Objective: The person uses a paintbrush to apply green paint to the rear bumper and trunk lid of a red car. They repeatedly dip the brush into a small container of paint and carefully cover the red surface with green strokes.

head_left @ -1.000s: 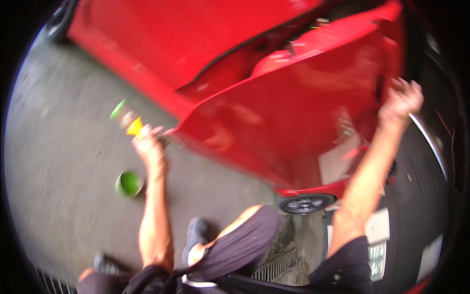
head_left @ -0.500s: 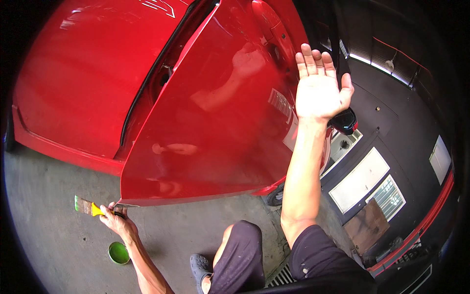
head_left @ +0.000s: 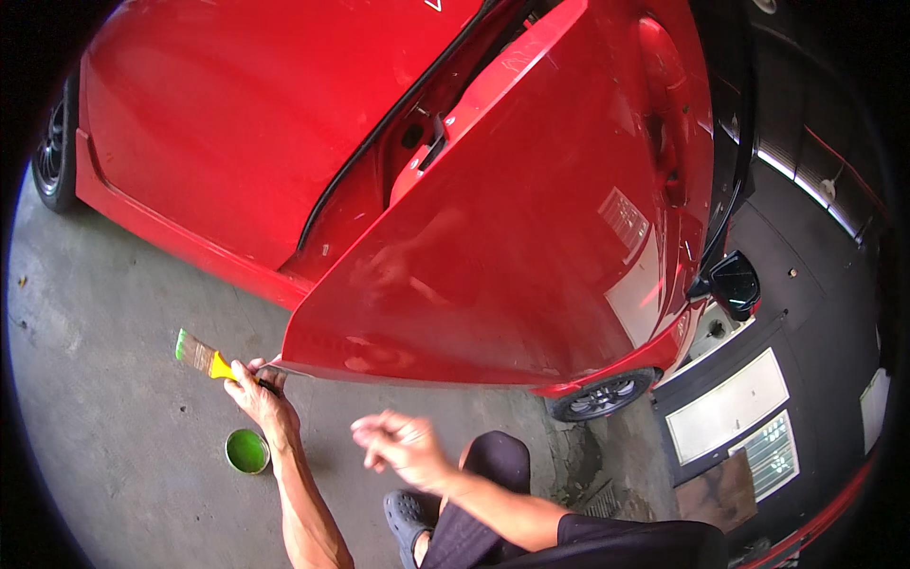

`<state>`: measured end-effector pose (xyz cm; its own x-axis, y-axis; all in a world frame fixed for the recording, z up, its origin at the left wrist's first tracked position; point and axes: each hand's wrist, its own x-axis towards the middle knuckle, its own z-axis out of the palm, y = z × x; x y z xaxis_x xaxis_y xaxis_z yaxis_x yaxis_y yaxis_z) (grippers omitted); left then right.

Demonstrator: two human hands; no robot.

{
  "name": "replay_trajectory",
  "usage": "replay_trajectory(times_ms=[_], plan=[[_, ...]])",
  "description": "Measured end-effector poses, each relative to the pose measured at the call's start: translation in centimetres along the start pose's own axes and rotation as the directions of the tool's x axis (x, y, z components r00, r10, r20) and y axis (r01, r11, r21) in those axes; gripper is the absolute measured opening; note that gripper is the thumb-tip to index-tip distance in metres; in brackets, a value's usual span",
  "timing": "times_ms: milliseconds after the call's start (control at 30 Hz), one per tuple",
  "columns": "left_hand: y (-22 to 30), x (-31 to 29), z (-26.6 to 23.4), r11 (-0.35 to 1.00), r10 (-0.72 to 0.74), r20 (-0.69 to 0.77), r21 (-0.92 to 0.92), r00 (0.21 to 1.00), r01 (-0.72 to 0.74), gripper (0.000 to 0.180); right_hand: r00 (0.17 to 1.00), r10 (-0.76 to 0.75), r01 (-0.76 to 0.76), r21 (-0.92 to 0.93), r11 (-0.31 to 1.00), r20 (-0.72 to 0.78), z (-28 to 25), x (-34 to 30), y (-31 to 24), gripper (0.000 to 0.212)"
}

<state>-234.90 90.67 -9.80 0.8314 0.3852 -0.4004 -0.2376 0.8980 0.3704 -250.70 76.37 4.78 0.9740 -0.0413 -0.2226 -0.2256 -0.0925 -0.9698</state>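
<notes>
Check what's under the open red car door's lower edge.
Under the red door: bare concrete floor, a small can of green stuff, the left hand gripping a brush. The sill is hidden.

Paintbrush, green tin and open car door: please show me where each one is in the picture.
paintbrush (head_left: pixel 197 353), head view, on the green-tipped bristles.
green tin (head_left: pixel 247 450), head view, on the green surface inside the round tin.
car door (head_left: pixel 512 256), head view, on the middle of the red outer panel.
</notes>
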Motion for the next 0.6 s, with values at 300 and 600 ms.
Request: replay_trajectory(times_ms=[300,600], plan=[[0.1,-0.6,0.5,0.998,0.066,0.030,0.013,0.997,-0.067,0.032,0.882,0.368,-0.087,0.665,0.742,-0.295,1.3,12.4,19.9,0.047],[0.0,0.5,0.6,0.992,0.129,0.066,-0.006,0.989,-0.129,0.032,0.995,0.066,0.007,0.713,0.701,-0.075,-0.9,15.9,15.1,0.036]])
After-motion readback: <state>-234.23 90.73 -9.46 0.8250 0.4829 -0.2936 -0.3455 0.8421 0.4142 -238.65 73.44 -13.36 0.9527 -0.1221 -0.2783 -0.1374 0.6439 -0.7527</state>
